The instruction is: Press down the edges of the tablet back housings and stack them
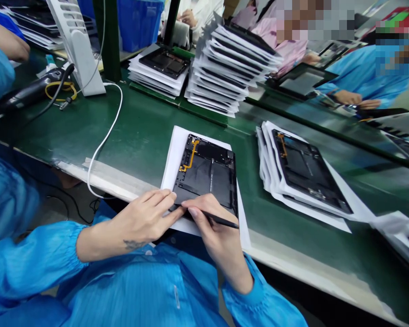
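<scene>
An opened tablet [221,175], with black inner parts and an orange flex cable [192,156], lies on white sheets [170,156] at the bench's front edge. My left hand [145,218] grips its near left corner, fingers bent and close together. In my right hand [214,225] is a slim black stick-like tool [221,221], held like a pen, its back end pointing right. My right fingertips meet the left ones at the tablet's near edge. The tool's tip and the exact spot it touches are hidden by my fingers.
Another opened tablet [308,165] rests on layered sheets to the right. Behind stand a tall stack of interleaved sheets [221,68] and a lower tablet pile [165,66]. A white cable [114,122], a white stand [77,50] and a black handheld scanner [29,88] are left. Co-workers sit around.
</scene>
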`<state>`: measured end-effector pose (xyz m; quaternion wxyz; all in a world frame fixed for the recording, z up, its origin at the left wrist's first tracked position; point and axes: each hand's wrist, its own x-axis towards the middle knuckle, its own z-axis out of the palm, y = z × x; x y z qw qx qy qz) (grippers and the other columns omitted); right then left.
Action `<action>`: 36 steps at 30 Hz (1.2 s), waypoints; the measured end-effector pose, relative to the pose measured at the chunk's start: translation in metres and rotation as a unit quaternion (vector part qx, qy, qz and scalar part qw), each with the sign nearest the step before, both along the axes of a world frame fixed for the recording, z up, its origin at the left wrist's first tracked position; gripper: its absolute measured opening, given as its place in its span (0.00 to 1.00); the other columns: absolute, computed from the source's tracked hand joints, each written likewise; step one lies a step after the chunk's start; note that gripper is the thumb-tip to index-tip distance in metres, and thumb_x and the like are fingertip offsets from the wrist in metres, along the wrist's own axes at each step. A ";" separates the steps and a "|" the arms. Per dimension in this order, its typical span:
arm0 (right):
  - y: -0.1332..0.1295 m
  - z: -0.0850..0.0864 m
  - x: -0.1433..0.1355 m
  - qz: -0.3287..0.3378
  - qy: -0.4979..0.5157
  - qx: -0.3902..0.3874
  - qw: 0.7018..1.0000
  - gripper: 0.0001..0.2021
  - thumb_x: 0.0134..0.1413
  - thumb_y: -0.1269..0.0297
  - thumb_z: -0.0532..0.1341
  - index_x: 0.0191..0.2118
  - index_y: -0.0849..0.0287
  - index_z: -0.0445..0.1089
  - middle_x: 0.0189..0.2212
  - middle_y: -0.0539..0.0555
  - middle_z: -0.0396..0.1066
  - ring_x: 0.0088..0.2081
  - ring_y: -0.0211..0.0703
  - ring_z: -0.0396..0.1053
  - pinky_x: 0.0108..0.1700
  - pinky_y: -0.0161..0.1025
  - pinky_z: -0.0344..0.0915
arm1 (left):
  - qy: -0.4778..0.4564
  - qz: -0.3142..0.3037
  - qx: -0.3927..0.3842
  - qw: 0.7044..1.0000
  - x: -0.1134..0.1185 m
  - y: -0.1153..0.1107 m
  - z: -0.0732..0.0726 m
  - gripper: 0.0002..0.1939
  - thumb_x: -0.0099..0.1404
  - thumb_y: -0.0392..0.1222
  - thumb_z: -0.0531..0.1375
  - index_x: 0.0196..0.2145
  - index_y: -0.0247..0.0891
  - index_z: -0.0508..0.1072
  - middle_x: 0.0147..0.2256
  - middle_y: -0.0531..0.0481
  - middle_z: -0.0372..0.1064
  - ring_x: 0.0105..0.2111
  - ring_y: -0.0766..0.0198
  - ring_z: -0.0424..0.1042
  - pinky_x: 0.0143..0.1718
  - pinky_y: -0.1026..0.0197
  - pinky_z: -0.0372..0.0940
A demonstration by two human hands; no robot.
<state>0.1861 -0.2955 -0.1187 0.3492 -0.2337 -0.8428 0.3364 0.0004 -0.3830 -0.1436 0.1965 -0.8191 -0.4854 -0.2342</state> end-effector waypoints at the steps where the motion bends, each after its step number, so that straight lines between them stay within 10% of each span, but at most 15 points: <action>1: 0.000 0.001 0.000 0.009 0.000 0.007 1.000 0.08 0.67 0.71 0.58 0.38 0.57 0.75 0.32 0.52 0.77 0.35 0.41 0.72 0.37 0.40 0.69 | 0.001 -0.004 0.005 1.000 -0.002 0.001 0.001 0.17 0.74 0.31 0.48 0.53 0.28 0.72 0.48 0.34 0.75 0.48 0.51 0.77 0.49 0.51 0.73; 8: 0.001 0.005 0.000 0.038 -0.038 0.022 0.998 0.09 0.68 0.70 0.57 0.39 0.57 0.74 0.33 0.53 0.76 0.35 0.42 0.70 0.38 0.42 0.68 | -0.066 -0.107 -0.045 0.991 -0.029 0.008 -0.003 0.19 0.72 0.26 0.47 0.54 0.29 0.70 0.53 0.38 0.75 0.56 0.56 0.74 0.56 0.55 0.72; 23: -0.011 0.002 0.037 -0.078 -0.014 0.069 0.994 0.08 0.65 0.73 0.60 0.41 0.56 0.75 0.34 0.53 0.78 0.35 0.44 0.75 0.37 0.40 0.72 | 0.035 -0.038 -0.014 0.999 -0.007 0.012 0.008 0.14 0.73 0.31 0.52 0.51 0.32 0.74 0.45 0.39 0.75 0.42 0.54 0.75 0.40 0.53 0.69; 36: -0.021 -0.001 0.037 0.004 -0.100 0.206 0.973 0.10 0.64 0.75 0.58 0.47 0.59 0.73 0.32 0.56 0.75 0.35 0.45 0.72 0.39 0.43 0.73 | 0.065 -0.025 -0.055 0.996 0.006 0.010 0.009 0.16 0.73 0.34 0.53 0.56 0.31 0.71 0.41 0.41 0.73 0.43 0.53 0.72 0.44 0.53 0.67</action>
